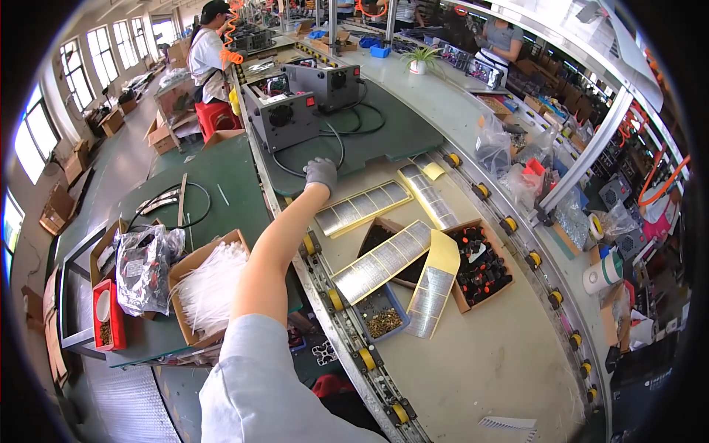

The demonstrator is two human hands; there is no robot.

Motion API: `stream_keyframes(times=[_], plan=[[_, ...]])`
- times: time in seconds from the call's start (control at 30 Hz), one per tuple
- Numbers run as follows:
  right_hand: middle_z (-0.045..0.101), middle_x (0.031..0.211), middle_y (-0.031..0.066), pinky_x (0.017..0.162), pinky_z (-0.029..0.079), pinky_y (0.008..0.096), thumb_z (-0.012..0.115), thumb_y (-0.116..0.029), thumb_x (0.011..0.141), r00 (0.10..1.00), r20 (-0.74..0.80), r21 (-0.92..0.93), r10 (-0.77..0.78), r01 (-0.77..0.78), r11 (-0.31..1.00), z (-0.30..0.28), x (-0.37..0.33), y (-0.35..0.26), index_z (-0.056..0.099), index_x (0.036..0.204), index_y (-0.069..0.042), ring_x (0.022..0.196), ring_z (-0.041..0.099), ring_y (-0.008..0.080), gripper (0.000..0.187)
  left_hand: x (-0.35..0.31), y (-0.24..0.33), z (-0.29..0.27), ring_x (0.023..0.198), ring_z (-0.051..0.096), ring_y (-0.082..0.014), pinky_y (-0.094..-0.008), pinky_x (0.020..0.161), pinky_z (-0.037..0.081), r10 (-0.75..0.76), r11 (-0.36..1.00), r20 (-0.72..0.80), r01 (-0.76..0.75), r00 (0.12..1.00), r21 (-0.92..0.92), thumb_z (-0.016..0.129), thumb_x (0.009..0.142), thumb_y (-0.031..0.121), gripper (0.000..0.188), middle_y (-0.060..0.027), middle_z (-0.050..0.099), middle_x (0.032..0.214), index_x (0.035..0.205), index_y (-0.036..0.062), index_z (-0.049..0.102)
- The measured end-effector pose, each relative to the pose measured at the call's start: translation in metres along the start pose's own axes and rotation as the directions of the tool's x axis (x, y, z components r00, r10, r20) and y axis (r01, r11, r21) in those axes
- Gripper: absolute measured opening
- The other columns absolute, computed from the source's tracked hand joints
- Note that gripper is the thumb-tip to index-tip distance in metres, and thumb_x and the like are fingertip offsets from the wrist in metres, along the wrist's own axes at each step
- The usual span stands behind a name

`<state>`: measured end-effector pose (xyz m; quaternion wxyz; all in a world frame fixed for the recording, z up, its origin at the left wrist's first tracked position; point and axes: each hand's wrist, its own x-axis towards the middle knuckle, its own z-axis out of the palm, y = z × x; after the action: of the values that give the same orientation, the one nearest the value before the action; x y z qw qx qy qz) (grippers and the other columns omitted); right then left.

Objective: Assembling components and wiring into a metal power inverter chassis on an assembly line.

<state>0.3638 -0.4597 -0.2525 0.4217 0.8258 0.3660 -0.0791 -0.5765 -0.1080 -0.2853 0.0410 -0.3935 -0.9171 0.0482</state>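
My left arm reaches forward from the lower edge, and my left hand [321,173], in a grey glove, is at the near edge of a dark green board [402,133]. Its fingers look curled over the loop of a black power cable [343,148], which runs into the hand from both sides; the fingertips are hidden. The cable belongs to the nearer of two dark grey box-shaped machines [284,122], each with a fan grille and a red switch. The second machine [336,87] stands just behind it. My right hand is out of view.
Silver label sheets [384,258] lie over an open box of black-and-red parts [480,266] and a blue bin of brass screws [384,323]. Roller rails [334,299] flank the bench. Left are a box of white cable ties [210,284] and a bagged part [148,269]. A co-worker [210,55] stands ahead.
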Motion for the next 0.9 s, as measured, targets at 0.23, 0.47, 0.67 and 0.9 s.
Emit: stream_keyframes(times=[0.23,0.47,0.67,0.9], plan=[[0.062,0.118,0.0108,0.088,0.047,0.0430,0.040,-0.051,0.091,0.930,-0.315,0.302,-0.189,0.287,0.909,0.035,0.074,0.005,0.059,0.120,-0.012,0.105,0.059,0.0303,0.052,-0.015,0.010,0.014,0.112,0.049,-0.0357,-0.0434,0.087,0.044,-0.022,0.998,-0.122,0.014,0.992,-0.068,0.047,0.089,0.018,0.041,-0.0210,0.051,0.124,0.127,0.0017,0.048],[0.065,0.070,0.0108,0.055,0.048,0.0425,0.055,-0.030,0.085,0.201,-0.864,-0.203,-0.462,0.699,0.685,-0.129,0.007,-0.109,0.068,0.077,-0.012,0.060,0.061,0.0324,0.024,-0.131,0.028,-0.037,0.093,0.062,-0.0347,-0.0351,0.070,0.054,0.383,0.898,-0.081,-0.351,0.920,0.266,0.067,0.068,0.008,0.049,-0.0259,0.060,0.104,0.112,-0.0087,0.053],[0.053,0.064,0.0091,0.066,0.041,0.0408,0.066,-0.013,0.071,-0.352,-0.834,-0.498,-0.426,0.812,0.304,-0.213,-0.082,-0.226,0.060,0.079,-0.009,0.069,0.055,0.0300,0.011,-0.189,0.022,-0.081,0.096,0.062,-0.0313,-0.0405,0.081,0.049,0.660,0.749,0.031,-0.655,0.750,-0.099,0.057,0.081,0.043,0.047,-0.0162,0.065,0.095,0.102,0.0012,0.062],[0.063,0.076,0.0051,0.070,0.048,0.0320,0.061,-0.018,0.082,0.248,-0.638,0.576,-0.729,0.782,-0.239,-0.226,-0.169,-0.275,0.063,0.088,-0.008,0.073,0.061,0.0172,0.012,-0.276,0.061,-0.066,0.099,0.060,-0.0328,-0.0402,0.081,0.049,0.684,0.711,-0.066,-0.685,0.726,-0.157,0.052,0.085,0.047,0.053,-0.0180,0.064,0.096,0.101,-0.0023,0.061]])
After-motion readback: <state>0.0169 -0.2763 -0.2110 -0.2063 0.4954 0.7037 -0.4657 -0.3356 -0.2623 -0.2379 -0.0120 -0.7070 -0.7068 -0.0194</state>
